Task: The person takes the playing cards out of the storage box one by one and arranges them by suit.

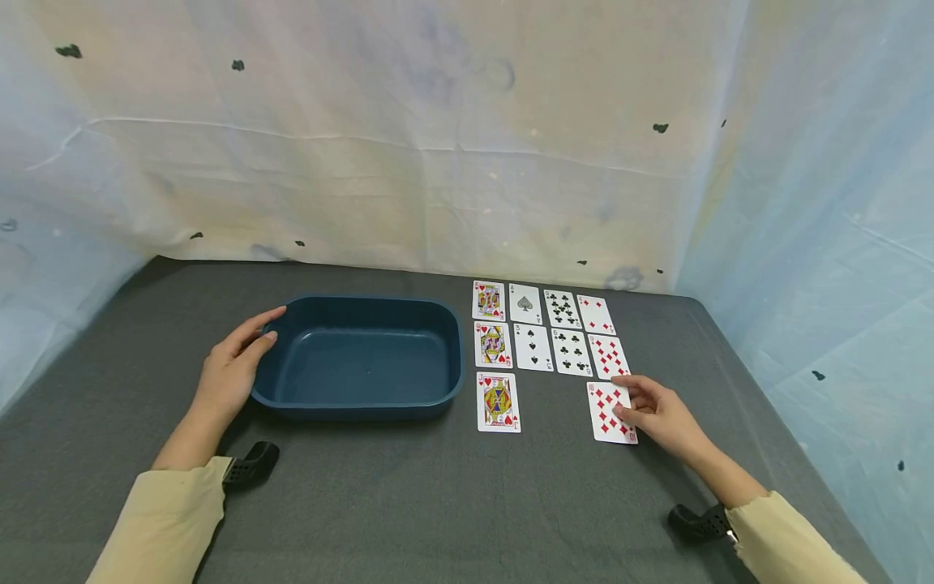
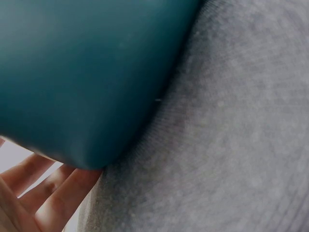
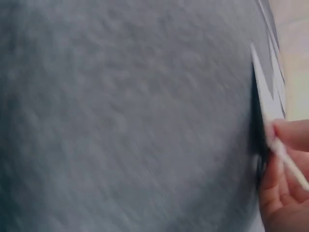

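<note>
A dark blue rectangular tub (image 1: pixel 357 373) stands on the grey cloth, left of the playing cards. My left hand (image 1: pixel 232 373) holds its left rim, the thumb over the edge and the other fingers outside. In the left wrist view, fingers (image 2: pixel 72 193) touch the tub's outer wall (image 2: pixel 96 87). At the right, my right hand (image 1: pixel 660 414) pinches the ten of diamonds (image 1: pixel 607 410) by its right side. The right wrist view shows this card (image 3: pixel 263 92) edge-on and tilted between thumb and fingers. A diamonds card (image 1: pixel 608 355) lies just beyond it.
Face-up cards lie in rows: king of hearts (image 1: pixel 488 300), queen of hearts (image 1: pixel 493 345), jack of hearts (image 1: pixel 499 402), ace of spades (image 1: pixel 524 304), and several others. A pale, patterned cloth (image 1: pixel 438 146) hangs behind the table (image 1: pixel 438 503) and at both sides.
</note>
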Motion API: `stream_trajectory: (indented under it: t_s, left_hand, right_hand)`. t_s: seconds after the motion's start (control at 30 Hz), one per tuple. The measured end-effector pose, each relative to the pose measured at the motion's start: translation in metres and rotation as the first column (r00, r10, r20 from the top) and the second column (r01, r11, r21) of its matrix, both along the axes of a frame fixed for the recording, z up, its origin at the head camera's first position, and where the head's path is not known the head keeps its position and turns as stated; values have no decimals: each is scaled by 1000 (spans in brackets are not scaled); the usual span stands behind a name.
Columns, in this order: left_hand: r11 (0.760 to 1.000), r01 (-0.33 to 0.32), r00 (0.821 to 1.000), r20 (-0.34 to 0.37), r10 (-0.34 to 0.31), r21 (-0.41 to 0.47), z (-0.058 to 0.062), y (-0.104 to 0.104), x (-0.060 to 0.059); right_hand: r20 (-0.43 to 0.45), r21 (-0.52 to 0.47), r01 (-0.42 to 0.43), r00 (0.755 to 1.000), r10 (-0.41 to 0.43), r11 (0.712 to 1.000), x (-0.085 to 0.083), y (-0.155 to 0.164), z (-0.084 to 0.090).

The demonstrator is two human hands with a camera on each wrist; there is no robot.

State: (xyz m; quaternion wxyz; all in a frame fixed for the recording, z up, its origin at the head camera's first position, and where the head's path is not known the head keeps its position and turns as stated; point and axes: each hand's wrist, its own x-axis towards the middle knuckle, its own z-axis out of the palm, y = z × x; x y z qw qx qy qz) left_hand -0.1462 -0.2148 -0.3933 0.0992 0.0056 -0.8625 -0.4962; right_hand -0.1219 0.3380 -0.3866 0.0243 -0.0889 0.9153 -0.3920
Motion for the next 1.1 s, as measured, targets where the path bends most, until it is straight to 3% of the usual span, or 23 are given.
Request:
stream_trajectory:
  t_s: [0.13,0.5,0.73,0.97,1.07,1.1]
  left_hand:
    - [1000,-10,1000,2,10,-12,-1,0,0]
    - [1000,-15,1000,16,14,5,-2,-1,1]
    - [1000,-14,1000,1,14,-21,-3,-3,1]
    - [997,70,993,98,-68,-22,7,-15,3]
    - [998,66,995,70,-64,-23,14,-18,6]
    - [999,30,999,44,-30,-21,15,-18,6]
  right_hand:
    - [-26,66,-3,1000,5,998,-2,7,1]
    - [-100,219,112,991,-92,969,0,13,-3]
    - [-139,222,167,981,-139,961,3,3,-5]
    - [-176,188,240,962,-207,953,-3,-7,-3]
    - [-192,160,275,951,-244,948,-6,-10,0]
    - [-202,151,289,945,-257,945,-7,-12,1]
